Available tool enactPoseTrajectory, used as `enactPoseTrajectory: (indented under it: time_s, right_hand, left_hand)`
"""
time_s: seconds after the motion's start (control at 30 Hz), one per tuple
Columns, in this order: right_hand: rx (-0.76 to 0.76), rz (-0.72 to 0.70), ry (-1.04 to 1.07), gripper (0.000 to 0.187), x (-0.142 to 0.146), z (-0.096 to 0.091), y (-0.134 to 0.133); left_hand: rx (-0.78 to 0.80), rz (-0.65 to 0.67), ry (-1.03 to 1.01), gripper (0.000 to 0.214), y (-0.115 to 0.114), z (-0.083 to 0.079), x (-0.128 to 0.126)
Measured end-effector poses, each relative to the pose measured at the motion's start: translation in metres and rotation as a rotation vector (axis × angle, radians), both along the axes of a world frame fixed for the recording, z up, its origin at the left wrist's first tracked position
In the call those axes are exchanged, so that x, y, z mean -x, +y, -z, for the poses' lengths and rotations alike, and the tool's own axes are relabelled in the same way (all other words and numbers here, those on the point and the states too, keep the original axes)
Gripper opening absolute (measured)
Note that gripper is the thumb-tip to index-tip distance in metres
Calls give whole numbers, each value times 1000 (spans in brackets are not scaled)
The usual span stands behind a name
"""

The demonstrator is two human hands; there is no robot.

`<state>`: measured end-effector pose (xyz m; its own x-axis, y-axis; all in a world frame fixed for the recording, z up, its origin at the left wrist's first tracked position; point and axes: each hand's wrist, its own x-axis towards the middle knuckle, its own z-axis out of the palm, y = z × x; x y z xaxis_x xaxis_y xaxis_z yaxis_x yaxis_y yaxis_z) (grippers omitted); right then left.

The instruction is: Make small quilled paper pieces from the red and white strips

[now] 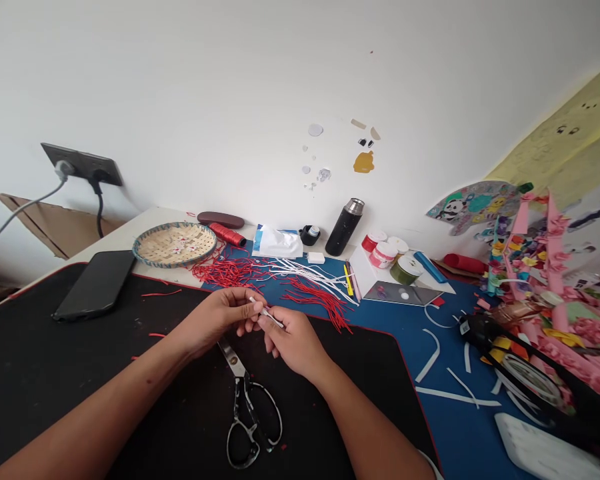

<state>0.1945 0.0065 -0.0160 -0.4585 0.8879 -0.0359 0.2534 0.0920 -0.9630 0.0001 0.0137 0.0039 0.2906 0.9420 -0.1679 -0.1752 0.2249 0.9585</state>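
The left hand (236,312) and right hand (296,339) meet over the black mat (180,427), fingers pinched closed on a thin white strip (267,311) between them, near the scissors (236,363). They seem to be shaping it; the next move calls for a light, steady pinch.

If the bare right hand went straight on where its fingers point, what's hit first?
Beyond the thin white strip it pinches, likely the bare left hand, close ahead; exact depth is unclear.
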Motion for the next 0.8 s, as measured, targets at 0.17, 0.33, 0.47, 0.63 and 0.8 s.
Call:
enactPoseTrajectory:
  time_s: [0.17, 0.33, 0.47, 0.63, 0.8]
  right_hand:
    - [172, -33, 117, 49, 1, -5, 0]
    - [269, -89, 220, 51, 1, -9, -2]
    - [295, -125, 258, 50, 2, -10, -3]
    - [280, -129, 246, 53, 3, -11, -3]
    - [249, -87, 234, 51, 3, -10, -1]
  left_hand:
    - [66, 58, -127, 40, 0, 2, 2]
    - [75, 126, -178, 38, 0, 3, 5]
    - [69, 118, -189, 37, 1, 6, 5]
    - [49, 49, -175, 35, 4, 8, 9]
    - [-6, 94, -42, 36, 6, 7, 12]
